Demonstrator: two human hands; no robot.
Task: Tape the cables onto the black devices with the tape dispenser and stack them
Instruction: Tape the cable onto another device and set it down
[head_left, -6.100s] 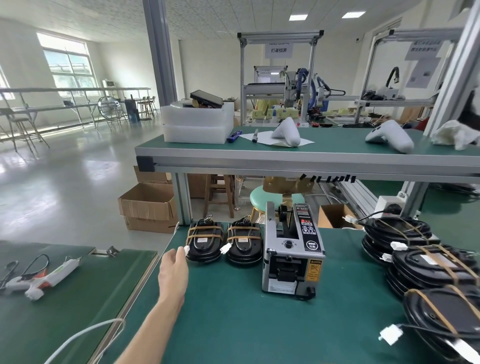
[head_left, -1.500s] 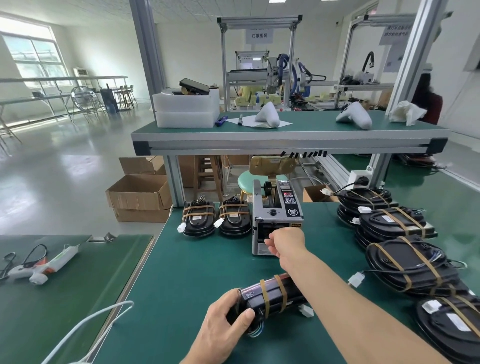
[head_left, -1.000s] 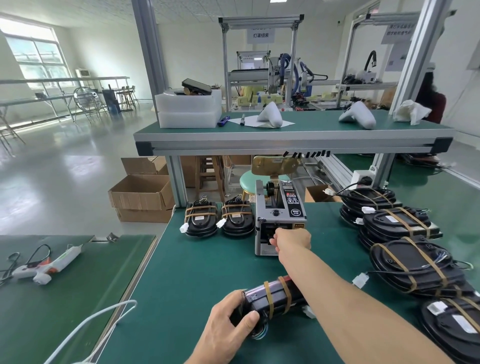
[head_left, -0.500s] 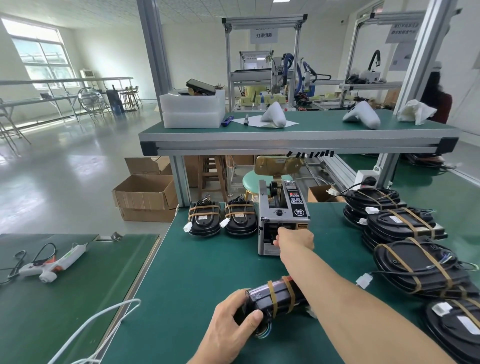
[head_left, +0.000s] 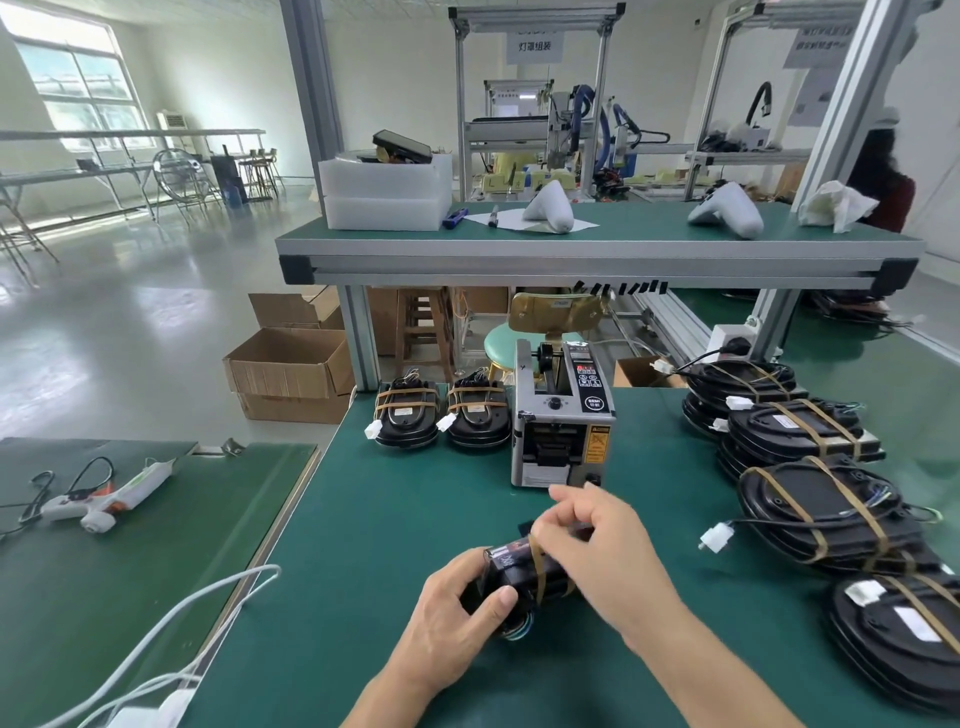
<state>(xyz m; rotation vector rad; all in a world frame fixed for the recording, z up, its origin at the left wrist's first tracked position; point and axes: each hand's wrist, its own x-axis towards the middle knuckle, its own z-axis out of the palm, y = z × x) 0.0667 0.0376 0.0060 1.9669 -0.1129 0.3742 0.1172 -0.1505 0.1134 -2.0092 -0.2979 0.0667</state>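
Green bench (head_left: 395, 525): both hands (head_left: 457, 618) (head_left: 602, 545) hold a taped black device (head_left: 524, 577).

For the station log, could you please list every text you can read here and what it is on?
"灯罩组装": white hanging sign on the far frame.
"SEMI": round button on the tape dispenser; its other panel print is too small.
Right hanging sign: blurred.
Label on the black device gripped by the left hand: unreadable.

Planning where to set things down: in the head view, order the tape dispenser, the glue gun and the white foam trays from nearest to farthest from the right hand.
From the right hand:
1. Tape dispenser, just behind it.
2. Glue gun, far left on the side bench.
3. White foam trays, up on the rear shelf.
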